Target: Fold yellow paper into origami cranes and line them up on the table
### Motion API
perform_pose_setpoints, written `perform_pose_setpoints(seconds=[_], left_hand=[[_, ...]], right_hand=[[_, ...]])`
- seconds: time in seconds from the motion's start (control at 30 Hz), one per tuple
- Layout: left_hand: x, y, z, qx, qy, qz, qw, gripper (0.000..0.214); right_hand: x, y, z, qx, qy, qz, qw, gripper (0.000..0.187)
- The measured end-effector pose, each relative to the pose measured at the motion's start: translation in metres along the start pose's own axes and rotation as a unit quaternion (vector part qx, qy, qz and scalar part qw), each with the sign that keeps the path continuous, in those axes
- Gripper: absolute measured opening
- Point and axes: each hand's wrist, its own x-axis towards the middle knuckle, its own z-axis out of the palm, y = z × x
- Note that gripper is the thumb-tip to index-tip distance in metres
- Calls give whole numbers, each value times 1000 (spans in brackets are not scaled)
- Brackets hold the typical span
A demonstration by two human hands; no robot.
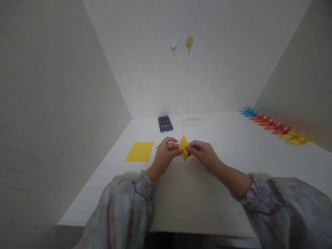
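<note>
Between my two hands is a small yellow folded paper point(184, 142), diamond-shaped, with one point up and one point down. My left hand point(168, 149) pinches its left side with the thumb in front, a ring showing on one finger. On the opposite side, my right hand point(201, 150) grips the paper between thumb and fingers. The fingertips behind the paper are partly hidden. Left of my left hand lies a flat yellow paper sheet point(139, 151). A small orange tip point(156, 148) shows beside that hand, too little to name.
A dark phone point(165, 123) lies toward the back of the white table point(197, 200). Along the right side runs a row of blue point(249, 111), orange point(269, 122) and yellow folded paper cranes point(295, 136). Two hooks point(190, 41) are on the back wall; walls enclose both sides.
</note>
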Motion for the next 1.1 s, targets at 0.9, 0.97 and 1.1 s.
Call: perform_pose_setpoints(seconds=[0.9, 0.97, 1.1], left_hand=[[-1, 0, 1, 13, 92, 0, 996, 51], [-1, -2, 0, 20, 94, -1, 995, 51], [-1, -4, 2, 23, 75, -8, 997, 51]], right_hand=[[-1, -11, 8, 77, -17, 92, 993, 19], [-1, -9, 6, 76, -24, 87, 993, 19], [-3, -7, 3, 58, -17, 63, 996, 17]])
